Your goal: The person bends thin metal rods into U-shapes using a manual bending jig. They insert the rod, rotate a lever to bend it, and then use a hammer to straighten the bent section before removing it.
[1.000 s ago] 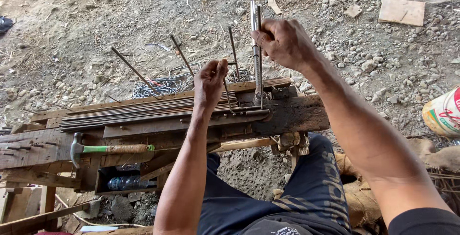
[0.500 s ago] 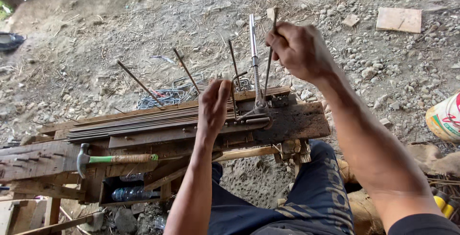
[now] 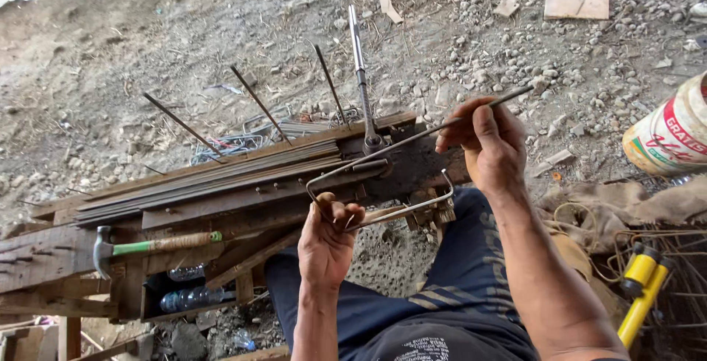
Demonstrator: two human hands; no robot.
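Head view: left hand (image 3: 328, 239) and right hand (image 3: 490, 144) both grip a bent steel rod (image 3: 383, 153) over the near wooden workbench (image 3: 221, 199).

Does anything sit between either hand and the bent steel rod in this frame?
Nothing visible does. The left hand grips the bent steel rod at its near corner, and the right hand holds its long straight end. The upright bending lever stands behind the rod.

My 1 head camera looks steeply down from close above my lap onto the wooden workbench (image 3: 221, 206) and gravel ground (image 3: 184, 29) beyond it.
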